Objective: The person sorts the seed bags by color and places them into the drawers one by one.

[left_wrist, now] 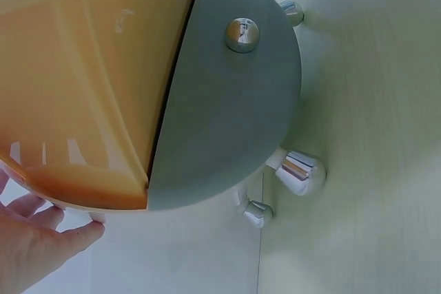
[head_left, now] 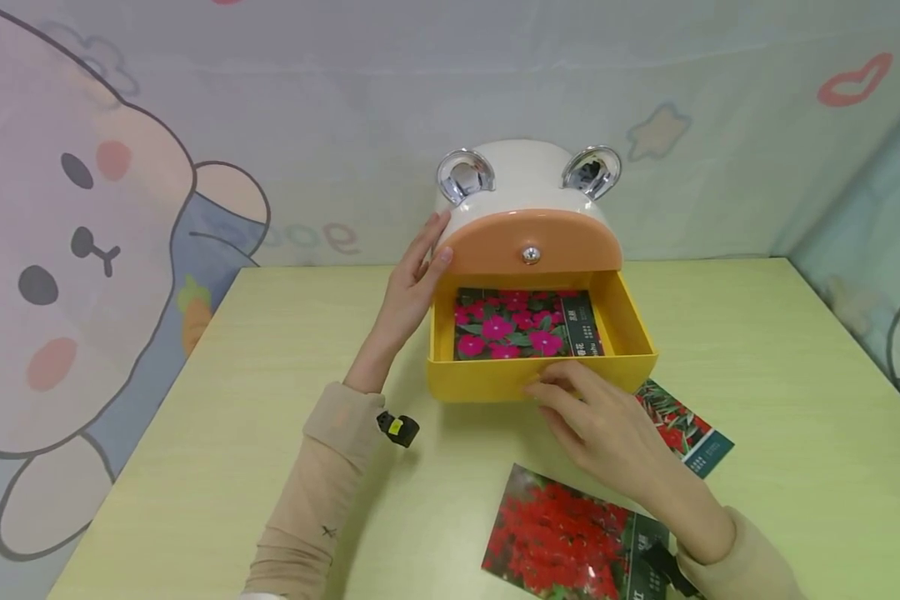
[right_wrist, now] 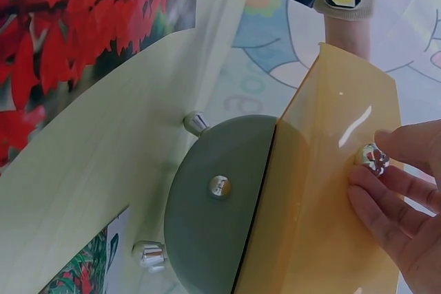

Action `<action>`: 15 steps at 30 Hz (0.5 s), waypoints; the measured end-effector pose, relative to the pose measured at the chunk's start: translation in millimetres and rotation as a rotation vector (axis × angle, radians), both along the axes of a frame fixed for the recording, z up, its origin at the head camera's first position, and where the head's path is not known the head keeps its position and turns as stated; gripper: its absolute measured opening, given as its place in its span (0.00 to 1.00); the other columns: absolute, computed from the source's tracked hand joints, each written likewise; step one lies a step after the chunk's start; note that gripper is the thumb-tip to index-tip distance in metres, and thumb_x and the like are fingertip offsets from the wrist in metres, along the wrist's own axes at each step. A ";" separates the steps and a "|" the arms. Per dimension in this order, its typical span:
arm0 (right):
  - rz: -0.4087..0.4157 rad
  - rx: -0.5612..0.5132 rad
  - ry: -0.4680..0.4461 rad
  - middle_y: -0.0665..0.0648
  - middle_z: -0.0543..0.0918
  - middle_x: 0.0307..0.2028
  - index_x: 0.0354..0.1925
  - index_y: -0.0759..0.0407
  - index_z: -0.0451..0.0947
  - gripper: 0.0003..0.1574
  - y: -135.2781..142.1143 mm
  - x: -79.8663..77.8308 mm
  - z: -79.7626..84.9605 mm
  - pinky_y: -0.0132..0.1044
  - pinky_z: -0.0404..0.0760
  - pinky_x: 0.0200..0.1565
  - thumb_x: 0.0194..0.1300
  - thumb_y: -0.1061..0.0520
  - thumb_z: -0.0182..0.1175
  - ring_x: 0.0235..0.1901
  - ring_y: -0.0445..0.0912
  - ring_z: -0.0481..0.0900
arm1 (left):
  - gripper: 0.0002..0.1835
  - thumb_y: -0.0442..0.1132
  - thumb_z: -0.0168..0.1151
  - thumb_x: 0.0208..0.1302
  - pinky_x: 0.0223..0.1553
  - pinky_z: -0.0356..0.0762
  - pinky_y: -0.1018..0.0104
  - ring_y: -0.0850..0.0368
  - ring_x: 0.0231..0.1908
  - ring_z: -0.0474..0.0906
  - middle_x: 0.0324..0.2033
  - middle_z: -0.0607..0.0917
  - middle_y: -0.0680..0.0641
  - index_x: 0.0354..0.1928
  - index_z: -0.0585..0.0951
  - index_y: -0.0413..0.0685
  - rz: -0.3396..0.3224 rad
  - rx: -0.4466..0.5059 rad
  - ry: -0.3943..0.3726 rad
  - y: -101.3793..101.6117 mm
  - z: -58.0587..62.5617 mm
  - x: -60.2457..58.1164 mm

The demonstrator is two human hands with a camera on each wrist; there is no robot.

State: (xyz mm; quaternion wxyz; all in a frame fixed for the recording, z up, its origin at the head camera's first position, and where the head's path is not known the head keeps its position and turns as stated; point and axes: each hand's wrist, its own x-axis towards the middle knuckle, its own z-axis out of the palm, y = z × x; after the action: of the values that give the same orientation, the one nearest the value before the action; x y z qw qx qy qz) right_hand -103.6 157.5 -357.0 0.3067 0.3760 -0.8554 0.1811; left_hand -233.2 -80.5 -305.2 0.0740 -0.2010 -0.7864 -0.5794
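jutting between both hands (head_left: 411,293) (head_left: 607,429) — the yellow drawer (head_left: 480,382).

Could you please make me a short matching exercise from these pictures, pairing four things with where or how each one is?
Things:
1. Left hand
2. Right hand
3. Drawer
4. Card with pink flowers

Places and states:
A. Pulled open
B. Pinching a shiny knob
C. Lying inside something yellow
D. At the side of the white box with shiny ears

Right pairs: 1-D, 2-B, 3-A, 4-C
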 end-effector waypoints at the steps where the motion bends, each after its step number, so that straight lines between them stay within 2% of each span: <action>1: 0.002 -0.006 0.003 0.55 0.79 0.45 0.45 0.57 0.82 0.22 0.0 -0.4 -0.3 0.35 0.80 0.32 0.74 0.49 0.43 0.37 0.46 0.80 | 0.27 0.43 0.48 0.74 0.74 0.52 0.47 0.53 0.76 0.49 0.75 0.55 0.51 0.73 0.60 0.56 -0.001 -0.001 -0.001 0.1 1.7 2.5; 3: -0.001 -0.006 0.001 0.55 0.79 0.44 0.44 0.57 0.82 0.17 0.1 -0.7 -0.1 0.35 0.80 0.33 0.73 0.51 0.48 0.36 0.45 0.80 | 0.27 0.43 0.49 0.74 0.74 0.52 0.47 0.53 0.76 0.49 0.75 0.56 0.51 0.73 0.60 0.56 0.000 -0.002 -0.006 0.3 2.8 4.3; 6: -0.004 -0.003 -0.003 0.54 0.79 0.43 0.43 0.57 0.83 0.18 -0.3 -1.0 1.1 0.35 0.80 0.33 0.73 0.51 0.47 0.36 0.45 0.80 | 0.28 0.43 0.49 0.73 0.74 0.52 0.47 0.54 0.75 0.50 0.75 0.56 0.51 0.73 0.61 0.56 0.000 0.010 -0.002 -0.3 0.8 3.6; 11: 0.002 -0.004 0.016 0.54 0.80 0.42 0.42 0.57 0.83 0.28 -1.6 -1.8 3.6 0.35 0.81 0.32 0.74 0.46 0.37 0.35 0.45 0.80 | 0.27 0.43 0.51 0.73 0.73 0.53 0.47 0.58 0.75 0.51 0.75 0.57 0.55 0.72 0.62 0.64 0.005 0.027 0.010 -2.8 -14.0 -12.8; 13: 0.007 -0.007 0.031 0.54 0.79 0.42 0.41 0.57 0.83 0.29 -1.6 -2.4 3.9 0.35 0.81 0.31 0.74 0.46 0.37 0.34 0.45 0.80 | 0.27 0.45 0.51 0.72 0.73 0.54 0.48 0.61 0.75 0.51 0.74 0.58 0.58 0.71 0.63 0.69 0.007 0.032 0.016 -4.0 -20.4 -19.8; 15: 0.011 -0.010 0.037 0.54 0.79 0.42 0.41 0.57 0.83 0.25 -1.4 -3.2 4.0 0.34 0.80 0.31 0.74 0.49 0.40 0.33 0.45 0.80 | 0.26 0.48 0.52 0.72 0.73 0.55 0.48 0.62 0.74 0.51 0.74 0.58 0.59 0.70 0.63 0.72 0.009 0.035 0.023 -4.9 -23.0 -22.5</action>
State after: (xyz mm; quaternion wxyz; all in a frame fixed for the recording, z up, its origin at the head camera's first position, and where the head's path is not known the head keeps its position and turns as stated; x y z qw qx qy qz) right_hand -106.8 156.1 -353.0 0.3233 0.3827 -0.8465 0.1800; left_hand -255.6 -85.3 -328.1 0.0893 -0.2029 -0.7761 -0.5904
